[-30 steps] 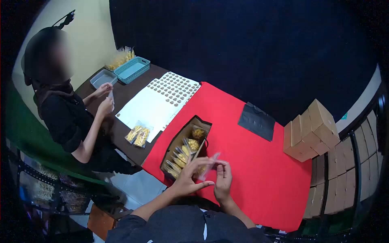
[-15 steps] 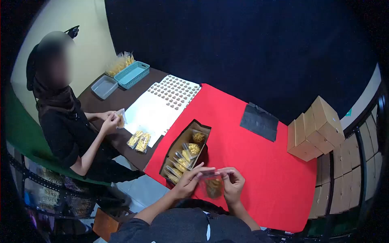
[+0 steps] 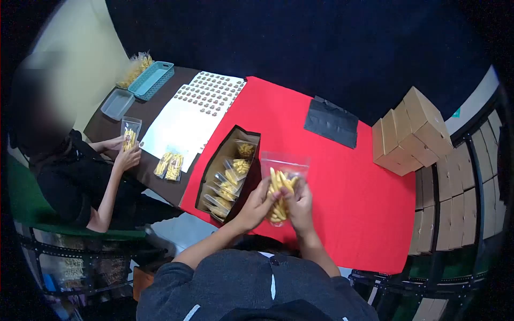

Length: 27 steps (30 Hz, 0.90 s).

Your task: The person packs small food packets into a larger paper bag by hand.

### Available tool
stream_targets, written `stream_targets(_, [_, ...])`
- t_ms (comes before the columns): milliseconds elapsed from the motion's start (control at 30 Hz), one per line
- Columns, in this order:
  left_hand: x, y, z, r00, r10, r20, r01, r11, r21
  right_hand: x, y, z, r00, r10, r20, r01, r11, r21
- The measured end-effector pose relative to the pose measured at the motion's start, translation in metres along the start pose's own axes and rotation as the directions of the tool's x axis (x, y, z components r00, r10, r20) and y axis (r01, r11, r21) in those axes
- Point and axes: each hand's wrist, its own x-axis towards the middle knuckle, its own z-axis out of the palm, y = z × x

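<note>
Over the red cloth (image 3: 342, 208), a clear zip bag of yellow snack sticks (image 3: 279, 184) is held upright between both my hands. My left hand (image 3: 256, 207) grips its left side, and my right hand (image 3: 300, 206) grips its right side, with the thumbs on the front. Just left of my hands, an open brown box (image 3: 202, 187) holds several similar filled bags (image 3: 225, 187) in a leaning row.
At the left, a co-worker's hands (image 3: 126, 152) hold another bag. Near them are two filled bags (image 3: 168, 166), sticker sheets (image 3: 176, 123), a teal basket (image 3: 152, 80) and a grey tray (image 3: 118, 104). Farther right lie a black sheet (image 3: 332, 122) and cardboard boxes (image 3: 409, 134).
My hands have moved from the bag's top edge to its sides, and the bag now stands higher and upright. The co-worker's bag is raised upright. The whole view has shifted.
</note>
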Motion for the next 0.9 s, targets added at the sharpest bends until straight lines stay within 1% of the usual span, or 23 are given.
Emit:
stream_targets(33, [0.002,0.002,0.0,0.997,0.052,-0.051,-0.049,0.996,0.073,-0.003,0.001,0.003,1.0,0.027,0.005,-0.027,1.0,0.016])
stream_targets(133, [-0.002,0.011,0.007,0.993,0.072,-0.093,-0.05,0.974,0.221,-0.011,0.001,0.005,0.994,0.108,-0.014,-0.107,0.993,0.056])
stream_targets(167, [-0.003,0.01,0.008,0.994,0.053,-0.097,-0.032,0.979,0.202,-0.014,0.002,0.005,0.99,0.136,-0.025,-0.134,0.988,0.071])
stream_targets(267, [-0.005,0.007,0.006,0.994,0.001,-0.11,0.016,0.988,0.152,-0.017,0.004,0.007,0.988,0.149,-0.049,-0.144,0.986,0.088])
stream_targets(367, [-0.003,0.018,0.004,0.998,-0.011,-0.054,0.021,0.982,0.186,-0.016,0.008,0.005,0.99,0.117,-0.075,-0.111,0.99,0.081])
stream_targets(467, [-0.008,0.013,0.013,0.982,0.109,-0.152,-0.066,0.962,0.264,-0.012,0.019,0.003,0.962,0.068,-0.263,-0.046,0.995,0.089])
stream_targets(500, [-0.007,0.011,0.006,0.966,0.222,-0.132,-0.131,0.863,0.489,-0.013,0.01,0.002,0.958,0.129,-0.256,-0.099,0.987,0.125])
stream_targets(567, [-0.004,0.015,-0.006,0.986,0.154,0.057,-0.16,0.829,0.535,-0.014,0.008,-0.001,0.971,0.103,-0.214,-0.082,0.991,0.107])
stream_targets(600, [-0.005,0.017,-0.008,0.983,0.11,0.149,-0.175,0.814,0.554,-0.016,0.007,-0.001,0.977,0.094,-0.194,-0.076,0.992,0.098])
stream_targets(633, [-0.007,0.017,-0.003,0.989,0.058,0.139,-0.111,0.903,0.415,-0.018,0.006,0.001,0.988,0.037,-0.147,-0.03,0.998,0.051])
stream_targets(667, [-0.009,0.015,0.001,0.994,0.071,0.083,-0.094,0.946,0.311,-0.019,0.005,0.003,0.995,-0.02,-0.096,0.021,1.0,0.006])
stream_targets(733, [-0.013,0.012,0.008,0.996,0.085,-0.025,-0.083,0.992,0.093,-0.018,-0.001,0.006,0.99,-0.137,0.009,0.138,0.988,-0.075])
stream_targets(767, [-0.014,0.012,0.01,0.994,0.082,-0.077,-0.084,0.996,-0.021,-0.016,-0.01,0.005,0.987,-0.142,0.076,0.154,0.967,-0.203])
stream_targets(833, [-0.01,0.018,-0.001,0.992,0.12,-0.044,-0.106,0.966,0.235,-0.017,-0.005,0.002,0.995,-0.103,-0.001,0.1,0.962,-0.252])
stream_targets(867, [-0.009,0.02,-0.008,0.99,0.138,-0.024,-0.12,0.926,0.359,-0.016,-0.003,0.002,0.995,-0.088,-0.039,0.074,0.959,-0.274])
stream_targets(900, [-0.01,0.018,-0.012,0.983,0.181,-0.002,-0.166,0.906,0.39,-0.015,-0.005,0.005,0.991,-0.093,-0.101,0.064,0.965,-0.254])
